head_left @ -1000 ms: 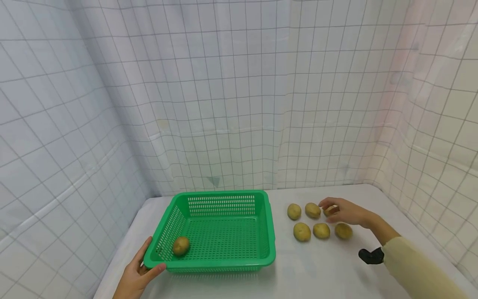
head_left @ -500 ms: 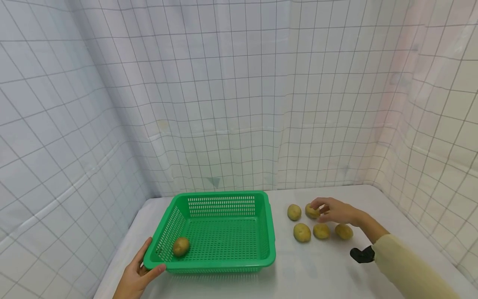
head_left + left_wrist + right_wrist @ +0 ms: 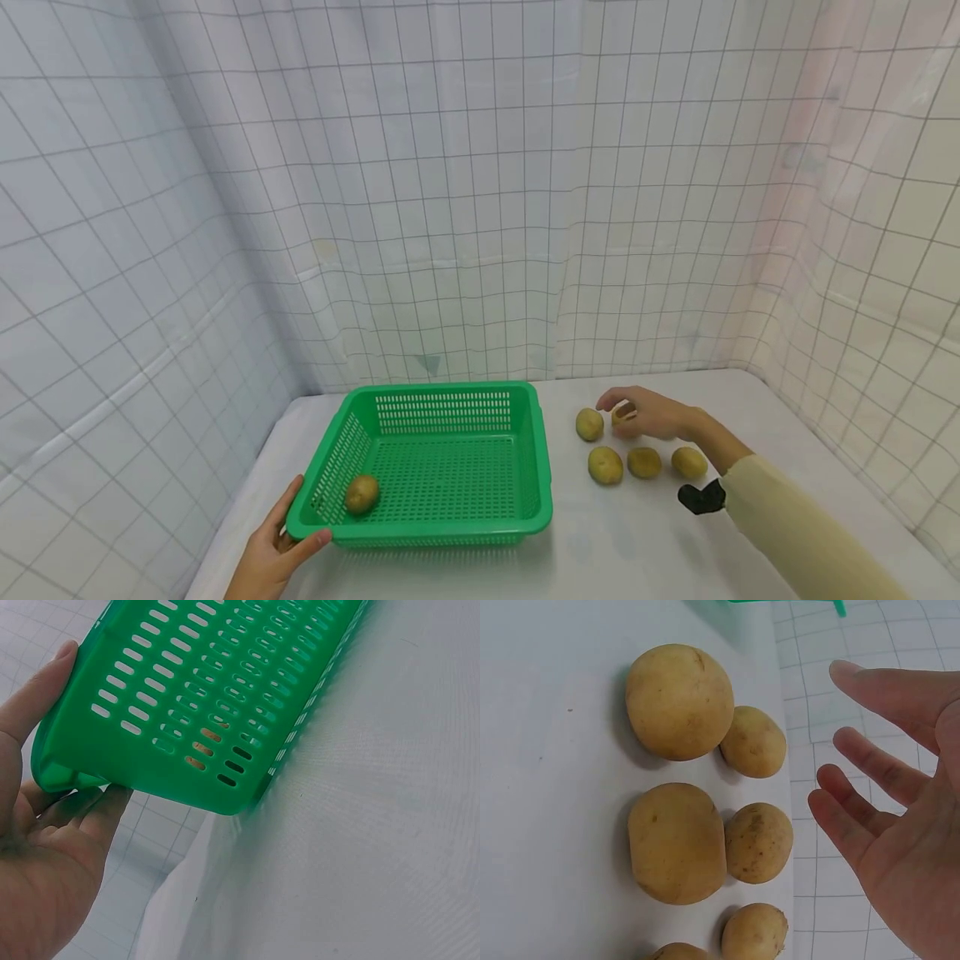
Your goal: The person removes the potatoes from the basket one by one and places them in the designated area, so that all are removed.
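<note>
At the near left corner of a green plastic basket [image 3: 442, 531], my left hand [image 3: 264, 557] grips the rim. The left wrist view has that hand's thumb and fingers on either side of the basket edge. A single potato [image 3: 362, 494] lies inside, near the left wall. My right hand [image 3: 651, 413] hovers over the back row of potatoes on the right, fingers spread and holding nothing. It partly hides one potato [image 3: 619, 417]; another potato [image 3: 589, 424] shows just left of its fingertips. In the right wrist view the open palm [image 3: 907, 847] is beside two rows of potatoes [image 3: 679, 701].
The front row holds three potatoes, the left potato [image 3: 605, 465], the middle potato [image 3: 644, 462] and the right potato [image 3: 689, 462]. A white table [image 3: 600, 550] lies beneath, enclosed by a white gridded curtain [image 3: 465, 208]. A black device [image 3: 702, 497] is at the right sleeve.
My right hand has slid left along the back row of potatoes, fingers staying loose and holding nothing. The left hand, basket and potatoes have stayed in place.
</note>
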Tool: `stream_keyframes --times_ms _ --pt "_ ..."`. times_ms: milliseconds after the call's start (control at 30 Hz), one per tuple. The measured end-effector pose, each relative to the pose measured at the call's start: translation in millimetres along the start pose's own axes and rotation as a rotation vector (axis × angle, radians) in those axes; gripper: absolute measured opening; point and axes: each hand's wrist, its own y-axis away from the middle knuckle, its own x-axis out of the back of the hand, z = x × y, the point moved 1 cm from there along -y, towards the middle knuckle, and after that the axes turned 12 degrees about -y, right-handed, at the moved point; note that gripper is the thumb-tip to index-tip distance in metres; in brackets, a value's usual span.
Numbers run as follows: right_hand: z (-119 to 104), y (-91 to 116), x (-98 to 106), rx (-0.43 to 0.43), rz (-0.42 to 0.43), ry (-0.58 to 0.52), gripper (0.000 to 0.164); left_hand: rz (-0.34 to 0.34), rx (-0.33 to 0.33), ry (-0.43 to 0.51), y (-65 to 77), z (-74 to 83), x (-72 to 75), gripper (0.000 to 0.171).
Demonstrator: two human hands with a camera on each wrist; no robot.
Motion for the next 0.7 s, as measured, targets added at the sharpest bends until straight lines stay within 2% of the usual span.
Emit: stream_keyframes --times_ms 400,700 --pt "-24 -16 -12 -0.064 0.014 -0.017 0.043 -0.010 0.011 -0.004 1.6 1.6 1.3 0.095" --pt "-36 -31 -18 -0.038 -0.020 0.046 0.038 -0.010 0.010 -0.001 1.7 0.2 1.2 0.094"
